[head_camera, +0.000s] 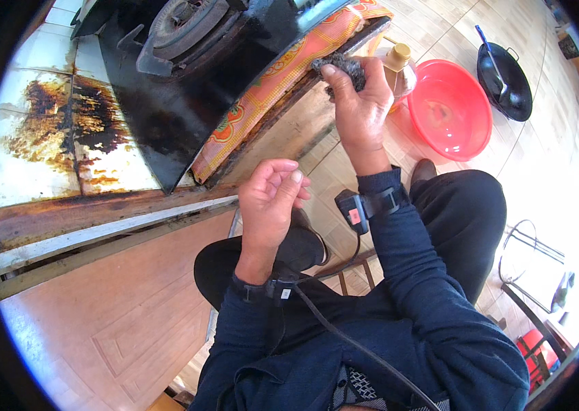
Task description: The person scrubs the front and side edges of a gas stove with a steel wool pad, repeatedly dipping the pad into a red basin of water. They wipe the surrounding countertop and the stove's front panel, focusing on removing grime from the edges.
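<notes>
A dark steel wool scourer [345, 72] is gripped in my right hand [365, 105], close to the edge of the wooden counter. My left hand [270, 200] hangs in the air over my lap, fingers loosely curled and apart, holding nothing. Ahead of both hands stands a gas stove [207, 92] with a black, grimy surface and a round burner [184, 25]. Orange patterned oilcloth [269, 87] runs along the counter beside it. White wall tiles [45, 149] to the left carry thick brown and black burnt grease.
Just beyond my right hand is a plastic bottle [400, 67] with a yellowish cap. On the tiled floor sit a red plastic basin [453, 113] holding water and a black wok [518, 87] with a spatula [489, 54] in it. A cabinet door [130, 308] lies at my left.
</notes>
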`<state>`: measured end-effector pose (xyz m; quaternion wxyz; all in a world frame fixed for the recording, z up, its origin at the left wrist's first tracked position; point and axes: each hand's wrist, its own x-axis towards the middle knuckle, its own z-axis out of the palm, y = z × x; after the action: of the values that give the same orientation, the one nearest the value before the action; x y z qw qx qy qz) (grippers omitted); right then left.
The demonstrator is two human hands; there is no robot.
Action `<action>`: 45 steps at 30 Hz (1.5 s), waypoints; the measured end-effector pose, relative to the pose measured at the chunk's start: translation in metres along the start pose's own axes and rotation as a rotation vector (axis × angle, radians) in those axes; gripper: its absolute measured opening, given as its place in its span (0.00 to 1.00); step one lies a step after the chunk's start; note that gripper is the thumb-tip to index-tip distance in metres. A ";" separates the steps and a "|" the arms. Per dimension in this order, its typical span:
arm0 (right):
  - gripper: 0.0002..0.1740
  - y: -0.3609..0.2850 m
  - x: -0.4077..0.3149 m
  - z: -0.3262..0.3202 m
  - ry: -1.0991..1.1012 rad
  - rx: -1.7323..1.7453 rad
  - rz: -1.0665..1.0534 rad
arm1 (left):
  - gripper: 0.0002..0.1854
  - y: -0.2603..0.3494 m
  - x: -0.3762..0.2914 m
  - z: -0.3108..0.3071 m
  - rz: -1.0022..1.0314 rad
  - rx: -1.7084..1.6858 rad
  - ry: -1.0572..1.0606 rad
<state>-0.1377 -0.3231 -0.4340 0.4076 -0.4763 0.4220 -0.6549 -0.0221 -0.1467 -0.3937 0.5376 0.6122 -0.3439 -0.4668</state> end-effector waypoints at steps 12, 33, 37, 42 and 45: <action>0.12 -0.013 -0.040 0.017 -0.047 -0.175 -0.054 | 0.04 0.005 -0.010 -0.007 0.197 -0.160 0.239; 0.23 -0.092 -0.064 -0.014 -0.688 -0.156 0.225 | 0.10 0.002 -0.019 -0.004 -0.093 -0.265 0.159; 0.22 -0.102 -0.092 -0.020 -0.726 -0.663 -0.004 | 0.11 -0.007 -0.015 -0.006 -0.063 -0.478 0.102; 0.33 -0.095 -0.111 -0.018 -0.440 -0.748 0.005 | 0.07 -0.035 0.012 -0.007 -0.125 -0.374 0.172; 0.35 -0.094 -0.111 -0.018 -0.429 -0.667 -0.134 | 0.06 -0.042 0.023 -0.007 -0.062 -0.441 0.117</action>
<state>-0.1438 -0.1872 -0.3800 0.2659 -0.7347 0.4850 -0.3929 -0.0114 -0.1574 -0.4393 0.6628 0.5161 -0.1828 -0.5108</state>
